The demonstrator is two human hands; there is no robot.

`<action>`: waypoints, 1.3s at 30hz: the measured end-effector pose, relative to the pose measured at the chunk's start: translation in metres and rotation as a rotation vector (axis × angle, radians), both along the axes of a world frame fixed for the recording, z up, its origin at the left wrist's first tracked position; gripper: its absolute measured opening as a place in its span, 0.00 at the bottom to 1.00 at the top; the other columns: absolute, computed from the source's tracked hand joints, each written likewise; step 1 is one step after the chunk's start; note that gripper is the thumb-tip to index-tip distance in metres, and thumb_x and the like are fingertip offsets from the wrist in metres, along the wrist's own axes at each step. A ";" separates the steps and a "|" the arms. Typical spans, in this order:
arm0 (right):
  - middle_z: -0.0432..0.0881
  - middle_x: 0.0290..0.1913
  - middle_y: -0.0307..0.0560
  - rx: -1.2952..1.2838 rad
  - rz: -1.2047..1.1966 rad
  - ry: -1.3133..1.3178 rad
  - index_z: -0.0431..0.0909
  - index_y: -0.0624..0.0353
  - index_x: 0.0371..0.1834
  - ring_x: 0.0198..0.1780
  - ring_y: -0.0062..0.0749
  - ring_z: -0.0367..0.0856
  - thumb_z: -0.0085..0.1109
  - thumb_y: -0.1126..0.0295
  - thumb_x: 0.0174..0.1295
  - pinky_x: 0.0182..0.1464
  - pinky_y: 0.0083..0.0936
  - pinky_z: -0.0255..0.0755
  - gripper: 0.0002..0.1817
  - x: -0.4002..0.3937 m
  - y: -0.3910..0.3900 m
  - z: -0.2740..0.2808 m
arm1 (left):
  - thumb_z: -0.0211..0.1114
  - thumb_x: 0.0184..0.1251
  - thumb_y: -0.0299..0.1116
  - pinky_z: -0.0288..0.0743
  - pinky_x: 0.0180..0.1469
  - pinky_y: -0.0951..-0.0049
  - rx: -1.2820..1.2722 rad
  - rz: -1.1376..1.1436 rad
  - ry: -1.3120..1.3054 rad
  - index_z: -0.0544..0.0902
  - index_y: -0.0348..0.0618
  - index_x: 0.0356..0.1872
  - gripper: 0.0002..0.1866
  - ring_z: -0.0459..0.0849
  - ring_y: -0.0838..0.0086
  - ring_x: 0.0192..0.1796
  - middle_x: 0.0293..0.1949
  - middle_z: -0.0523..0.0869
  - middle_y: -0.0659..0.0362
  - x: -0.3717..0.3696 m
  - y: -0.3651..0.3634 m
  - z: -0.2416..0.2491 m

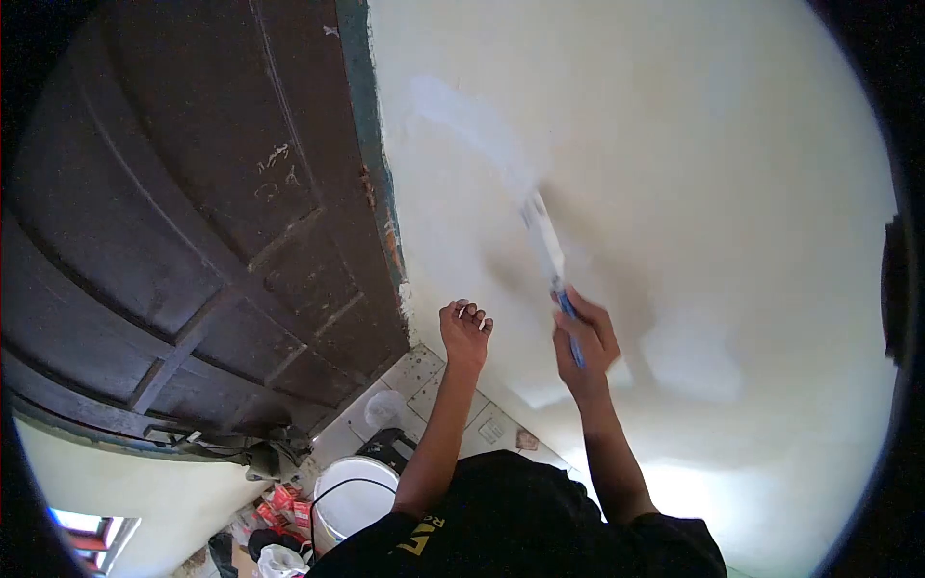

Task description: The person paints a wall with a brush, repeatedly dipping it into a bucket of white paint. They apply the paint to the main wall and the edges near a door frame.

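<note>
My right hand [587,344] is closed around the blue handle of what looks like a putty knife [547,236]. Its long, white-coated working end points up and left, at the cream wall [674,173]. A pale, whiter streak [462,116] curves across the wall just beyond the tool's tip. My left hand [465,328] is raised by the lower wall near the door edge, its fingers loosely curled and slightly apart, with nothing visible in them. Another whitish patch [694,361] shows on the wall to the right of my right hand.
A dark brown panelled door [193,193] with a worn blue-grey frame [363,106] stands at left. Below, a white bucket [332,482], a clear plastic bag [385,408] and red packets [281,501] lie on the tiled floor [477,438]. A dark object [896,289] borders the right.
</note>
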State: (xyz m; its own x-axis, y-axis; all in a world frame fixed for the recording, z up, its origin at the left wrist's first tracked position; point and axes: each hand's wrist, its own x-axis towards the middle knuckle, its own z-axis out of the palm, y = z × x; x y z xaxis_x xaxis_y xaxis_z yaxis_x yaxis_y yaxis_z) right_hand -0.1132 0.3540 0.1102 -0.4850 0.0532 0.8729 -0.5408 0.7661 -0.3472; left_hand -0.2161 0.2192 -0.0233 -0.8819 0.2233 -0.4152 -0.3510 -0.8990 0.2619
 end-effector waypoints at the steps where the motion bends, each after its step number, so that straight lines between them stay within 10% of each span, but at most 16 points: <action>1: 0.81 0.52 0.58 0.011 -0.013 -0.002 0.81 0.60 0.39 0.50 0.45 0.85 0.63 0.86 0.51 0.49 0.31 0.81 0.13 -0.020 -0.001 0.006 | 0.57 0.61 0.45 0.66 0.41 0.68 0.008 0.006 -0.005 0.72 0.52 0.31 0.10 0.71 0.75 0.33 0.27 0.72 0.66 0.001 0.002 0.001; 27: 0.80 0.48 0.64 -0.053 -0.108 0.048 0.80 0.66 0.38 0.49 0.49 0.84 0.58 0.91 0.54 0.50 0.34 0.82 0.12 0.000 -0.030 0.002 | 0.57 0.62 0.45 0.66 0.41 0.68 -0.014 0.009 -0.011 0.72 0.53 0.30 0.09 0.72 0.76 0.32 0.27 0.73 0.67 -0.017 -0.012 0.001; 39: 0.81 0.51 0.57 0.014 -0.032 0.123 0.80 0.59 0.41 0.48 0.46 0.83 0.59 0.85 0.52 0.50 0.34 0.79 0.13 -0.126 -0.056 0.068 | 0.59 0.62 0.44 0.67 0.41 0.67 0.056 0.045 0.032 0.75 0.53 0.30 0.09 0.73 0.75 0.33 0.27 0.74 0.66 -0.017 -0.021 0.007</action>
